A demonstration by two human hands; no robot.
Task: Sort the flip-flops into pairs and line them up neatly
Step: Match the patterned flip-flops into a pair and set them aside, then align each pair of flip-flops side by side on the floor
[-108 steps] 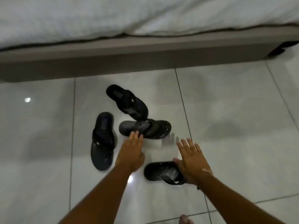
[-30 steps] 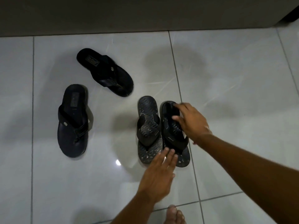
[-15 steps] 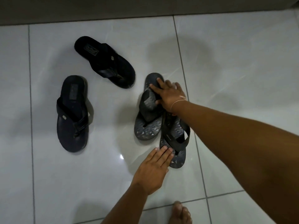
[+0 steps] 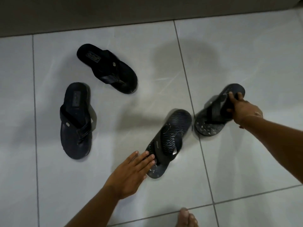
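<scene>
Four black flip-flops lie on the white tiled floor. My right hand (image 4: 242, 108) grips the heel end of a patterned flip-flop (image 4: 213, 117) at the right and tilts it up off the floor. Its patterned mate (image 4: 170, 136) lies flat at the middle, slanted. My left hand (image 4: 132, 172) rests with spread fingers against that one's toe end, not gripping. Two smooth flip-flops are at the left: one (image 4: 76, 120) pointing toward me, the other (image 4: 108, 68) slanted behind it.
A dark bed base (image 4: 114, 12) runs along the far edge of the floor. My bare foot (image 4: 186, 217) shows at the bottom edge. Open tile lies to the right and at the near left.
My right hand has pulled one patterned flip-flop away to the right and tilted it up. The other patterned flip-flop has turned slanted under my left hand's fingers. The smooth pair has not moved.
</scene>
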